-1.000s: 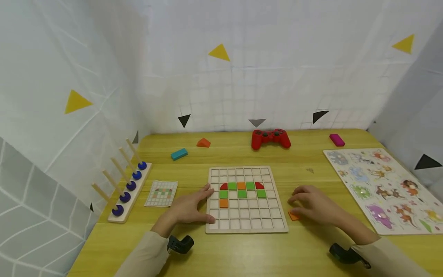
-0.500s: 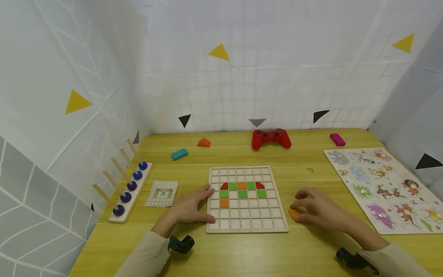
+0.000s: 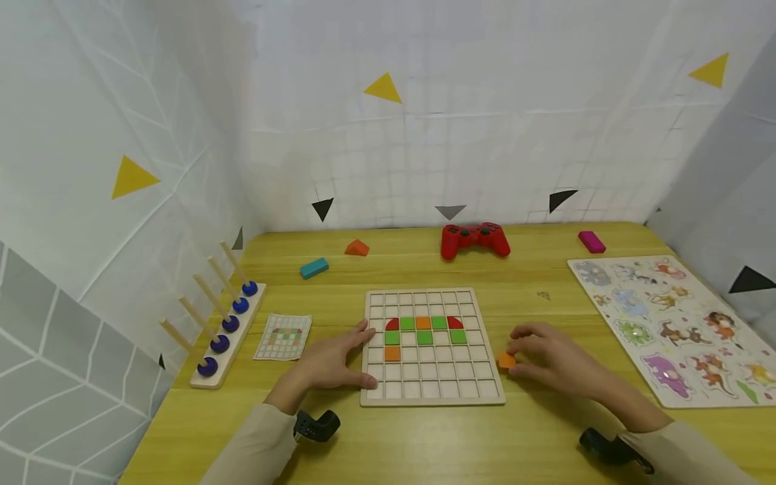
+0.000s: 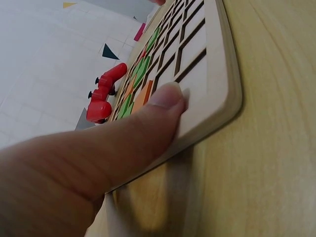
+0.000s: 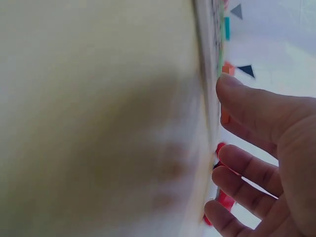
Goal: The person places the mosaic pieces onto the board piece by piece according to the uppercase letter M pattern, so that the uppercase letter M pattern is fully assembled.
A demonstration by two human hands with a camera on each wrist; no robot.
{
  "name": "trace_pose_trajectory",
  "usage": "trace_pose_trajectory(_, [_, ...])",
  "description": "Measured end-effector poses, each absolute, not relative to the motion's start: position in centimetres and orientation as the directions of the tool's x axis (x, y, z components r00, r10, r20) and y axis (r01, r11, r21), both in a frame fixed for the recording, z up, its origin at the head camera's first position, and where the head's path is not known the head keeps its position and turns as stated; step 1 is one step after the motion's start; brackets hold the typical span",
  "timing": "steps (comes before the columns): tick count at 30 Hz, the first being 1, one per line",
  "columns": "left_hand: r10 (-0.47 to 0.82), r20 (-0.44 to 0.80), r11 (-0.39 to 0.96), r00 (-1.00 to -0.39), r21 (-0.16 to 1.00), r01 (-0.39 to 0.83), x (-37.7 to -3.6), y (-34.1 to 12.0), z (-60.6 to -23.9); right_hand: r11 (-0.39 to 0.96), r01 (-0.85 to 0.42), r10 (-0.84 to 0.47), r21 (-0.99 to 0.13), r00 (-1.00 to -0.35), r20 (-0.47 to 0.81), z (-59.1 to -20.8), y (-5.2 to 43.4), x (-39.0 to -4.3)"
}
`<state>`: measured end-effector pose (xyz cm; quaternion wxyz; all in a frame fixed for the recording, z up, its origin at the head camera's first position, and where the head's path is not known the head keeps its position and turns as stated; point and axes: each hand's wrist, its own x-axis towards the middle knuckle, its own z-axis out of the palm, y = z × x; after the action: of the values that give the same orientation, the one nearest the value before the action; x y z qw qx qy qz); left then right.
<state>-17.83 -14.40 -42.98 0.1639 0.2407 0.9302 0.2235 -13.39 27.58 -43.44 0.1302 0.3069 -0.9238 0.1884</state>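
In the head view a wooden grid board (image 3: 433, 397) lies mid-table, with several green, orange and red tiles set in its cells. My left hand (image 3: 333, 359) rests on its left edge, fingers extended; up close in the left wrist view, the thumb (image 4: 143, 123) presses on the board's near corner. To the right of the board my right hand (image 3: 554, 360) pinches an orange tile (image 3: 506, 362) between thumb and index finger, just beside the board's right edge. Part of that orange tile (image 5: 225, 116) shows past the thumb in the right wrist view.
A pattern card (image 3: 283, 337) and a peg rack (image 3: 227, 343) with blue beads lie left. Behind the board are a teal block (image 3: 314, 268), an orange block (image 3: 357, 248) and a red game controller (image 3: 475, 240). At right are an animal puzzle (image 3: 673, 330) and a magenta block (image 3: 591, 242).
My right hand has taken hold of the orange tile on the table, lifted it slightly and moved it left toward the board. The left hand stays in place.
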Motion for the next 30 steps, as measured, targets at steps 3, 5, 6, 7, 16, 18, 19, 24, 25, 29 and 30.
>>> trace_pose_trajectory(3, [0.523, -0.189, 0.781, -0.831, 0.497, 0.379, -17.8, -14.4, -42.9, 0.726, -0.632, -0.532, -0.272, -0.766, 0.36, -42.9, 26.2, -14.0])
trace_pose_trajectory(5, [0.525, -0.184, 0.779, -0.831, 0.498, 0.382, -17.7, -14.4, -42.8, 0.724, -0.637, -0.544, -0.263, -0.763, 0.35, -42.7, 25.3, -14.5])
trace_pose_trajectory(6, [0.526, -0.181, 0.778, -0.831, 0.498, 0.384, -17.8, -14.4, -42.7, 0.722, -0.64, -0.551, -0.263, -0.762, 0.34, -42.7, 24.9, -14.6])
trace_pose_trajectory(7, [0.527, -0.181, 0.777, -0.831, 0.498, 0.385, -17.8, -14.4, -42.7, 0.721, -0.641, -0.557, -0.263, -0.762, 0.33, -42.7, 24.5, -14.8])
trace_pose_trajectory(16, [0.527, -0.183, 0.777, -0.83, 0.499, 0.384, -17.8, -14.4, -42.8, 0.712, -0.656, -0.579, -0.25, -0.75, 0.32, -42.7, 21.9, -15.7])
trace_pose_trajectory(18, [0.528, -0.184, 0.776, -0.829, 0.5, 0.383, -17.8, -14.4, -42.8, 0.716, -0.654, -0.579, -0.242, -0.751, 0.317, -42.7, 21.6, -15.9])
trace_pose_trajectory(19, [0.529, -0.183, 0.776, -0.828, 0.5, 0.385, -17.8, -14.4, -42.8, 0.719, -0.652, -0.579, -0.241, -0.754, 0.311, -42.7, 21.4, -15.9])
trace_pose_trajectory(24, [0.536, -0.178, 0.772, -0.825, 0.498, 0.394, -17.8, -14.4, -42.9, 0.73, -0.638, -0.579, -0.246, -0.768, 0.274, -42.7, 21.1, -16.1])
trace_pose_trajectory(25, [0.536, -0.178, 0.772, -0.825, 0.498, 0.394, -17.8, -14.4, -42.9, 0.731, -0.634, -0.576, -0.252, -0.772, 0.269, -42.7, 21.1, -16.1])
trace_pose_trajectory(29, [0.534, -0.179, 0.773, -0.826, 0.498, 0.392, -17.7, -14.4, -43.0, 0.732, -0.628, -0.572, -0.263, -0.777, 0.262, -42.8, 21.0, -16.1])
trace_pose_trajectory(30, [0.534, -0.18, 0.773, -0.826, 0.499, 0.391, -17.7, -14.4, -43.0, 0.732, -0.627, -0.572, -0.265, -0.778, 0.261, -42.9, 21.0, -16.2])
